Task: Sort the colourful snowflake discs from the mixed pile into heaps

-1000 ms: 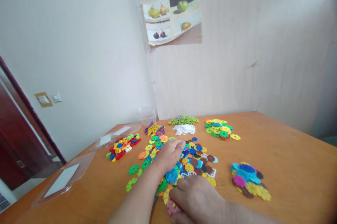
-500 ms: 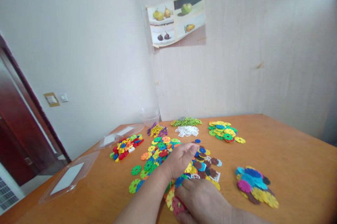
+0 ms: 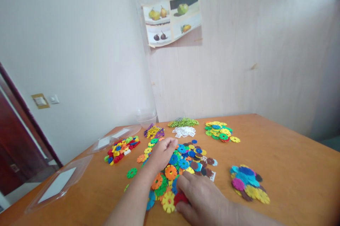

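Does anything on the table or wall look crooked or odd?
Yes: the fruit poster on the wall hangs askew, its lower edge slanting up toward the right; whether that corner is curled or missing, I can't tell. A green disc also lies loose left of the big pile.

From my remote seat I'm seeing the main disc heap (image 3: 183,163) lying on the table (image 3: 294,155), the left hand (image 3: 163,153) reaching over it and the right hand (image 3: 202,196) working at its near edge. A brick pile (image 3: 121,149) is lying left; a lid (image 3: 57,185) is lying farther left. A disc cluster (image 3: 247,180) is sitting right. Behind, a bowl (image 3: 147,118) is standing near the wall (image 3: 106,59).
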Motion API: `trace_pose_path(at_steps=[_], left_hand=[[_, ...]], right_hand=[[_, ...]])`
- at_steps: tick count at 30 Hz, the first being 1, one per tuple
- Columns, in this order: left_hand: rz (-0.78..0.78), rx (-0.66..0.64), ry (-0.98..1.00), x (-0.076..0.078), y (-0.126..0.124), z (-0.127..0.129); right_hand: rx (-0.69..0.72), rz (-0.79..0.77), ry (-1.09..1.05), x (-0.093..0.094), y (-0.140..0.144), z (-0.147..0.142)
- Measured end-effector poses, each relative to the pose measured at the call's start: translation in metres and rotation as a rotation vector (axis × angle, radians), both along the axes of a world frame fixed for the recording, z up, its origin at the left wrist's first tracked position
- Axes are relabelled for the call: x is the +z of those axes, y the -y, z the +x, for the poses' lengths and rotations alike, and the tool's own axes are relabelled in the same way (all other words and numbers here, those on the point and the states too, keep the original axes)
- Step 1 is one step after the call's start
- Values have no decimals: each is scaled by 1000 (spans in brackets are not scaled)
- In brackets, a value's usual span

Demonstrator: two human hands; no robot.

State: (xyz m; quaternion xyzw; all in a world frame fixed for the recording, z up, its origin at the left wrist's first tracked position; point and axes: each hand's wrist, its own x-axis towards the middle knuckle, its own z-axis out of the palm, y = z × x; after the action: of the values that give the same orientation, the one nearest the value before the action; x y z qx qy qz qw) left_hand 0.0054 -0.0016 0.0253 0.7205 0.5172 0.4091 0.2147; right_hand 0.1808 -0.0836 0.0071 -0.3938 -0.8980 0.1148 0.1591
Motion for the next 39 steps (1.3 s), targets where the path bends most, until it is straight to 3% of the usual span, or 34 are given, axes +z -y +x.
trace_pose_path(at_steps=[8,14,21,30,39], left_hand=[[-17,-146,-274,-8,0,-2],[57,-160,-361,-6,0,-1],[131,-49,-300,-8,-4,-5],[202,58,-355,-12,-18,-26],[190,118,-376,-13,-24,-39]], right_hand=[[-116,-231,-360,-13,-27,14],[-254,-471,-749,4,-64,38],[-523,-334,-1065,17,-113,100],[-971,-239,-1269,-7,-154,183],[-1061,-312,-1185,-42,-172,191]])
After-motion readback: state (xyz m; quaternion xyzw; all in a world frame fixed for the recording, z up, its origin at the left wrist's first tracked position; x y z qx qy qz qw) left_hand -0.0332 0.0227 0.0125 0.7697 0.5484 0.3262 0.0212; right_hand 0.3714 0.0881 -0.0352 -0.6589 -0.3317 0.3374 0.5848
